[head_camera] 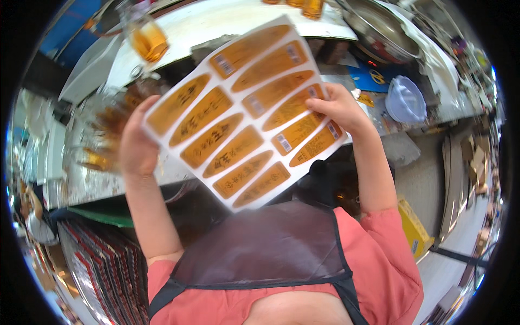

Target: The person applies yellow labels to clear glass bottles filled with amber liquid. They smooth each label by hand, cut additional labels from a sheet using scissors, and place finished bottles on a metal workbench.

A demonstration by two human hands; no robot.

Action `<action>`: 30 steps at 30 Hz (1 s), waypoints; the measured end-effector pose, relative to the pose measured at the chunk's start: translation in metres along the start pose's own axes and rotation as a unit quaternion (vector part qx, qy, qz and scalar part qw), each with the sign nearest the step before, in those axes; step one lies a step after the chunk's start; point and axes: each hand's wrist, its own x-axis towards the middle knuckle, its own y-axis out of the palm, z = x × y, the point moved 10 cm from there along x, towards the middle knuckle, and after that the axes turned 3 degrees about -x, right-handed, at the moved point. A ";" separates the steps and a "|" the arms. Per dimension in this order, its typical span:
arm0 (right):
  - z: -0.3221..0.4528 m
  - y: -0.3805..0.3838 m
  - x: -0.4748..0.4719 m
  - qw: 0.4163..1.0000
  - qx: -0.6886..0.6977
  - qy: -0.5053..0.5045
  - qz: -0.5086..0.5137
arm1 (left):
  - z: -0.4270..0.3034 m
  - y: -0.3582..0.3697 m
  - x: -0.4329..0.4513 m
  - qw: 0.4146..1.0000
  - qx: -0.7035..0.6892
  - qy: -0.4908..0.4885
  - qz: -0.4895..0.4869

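Note:
A white sheet of orange printed labels (239,118) is held up in front of my chest, tilted, its labels bearing dark writing and printed codes. My left hand (140,138) grips its left edge, blurred, with the fingers partly hidden behind the sheet. On the right edge, my right hand (339,105) pinches the sheet with the thumb on top and the fingers behind. Several glass bottles with amber contents (95,158) stand to the left, near my left hand. A clear glass bottle with amber liquid (149,40) is on the white surface beyond the sheet.
A metal pan (382,28) stands at the back right, above a blue plastic basket (405,99). More amber bottles (313,8) are at the far edge. Stacked striped material (105,276) lies low at left, a yellow box (414,229) at right. Another person (38,223) is at far left.

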 end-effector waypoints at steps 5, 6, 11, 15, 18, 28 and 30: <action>0.031 -0.007 0.007 0.991 -0.118 0.006 0.059 | -0.011 0.055 0.028 0.947 0.274 -0.101 0.132; 0.044 0.000 0.010 0.988 -0.136 -0.044 0.064 | -0.006 0.064 0.028 0.928 0.307 -0.127 0.167; 0.028 -0.030 0.023 0.990 -0.070 -0.108 -0.064 | 0.015 0.053 0.025 0.903 0.354 -0.195 0.147; -0.061 -0.146 0.000 0.937 -0.135 0.055 -0.318 | 0.002 0.016 0.017 0.969 0.220 -0.110 0.018; -0.097 -0.189 -0.042 0.865 -0.305 0.070 -0.392 | 0.003 -0.002 0.003 0.990 0.127 -0.054 -0.041; -0.159 -0.241 0.024 0.745 -0.497 0.116 -0.429 | 0.080 0.034 0.004 0.995 0.037 -0.061 -0.066; -0.174 -0.252 0.035 0.720 -0.526 0.201 -0.405 | 0.086 0.044 0.002 0.996 0.030 -0.066 -0.053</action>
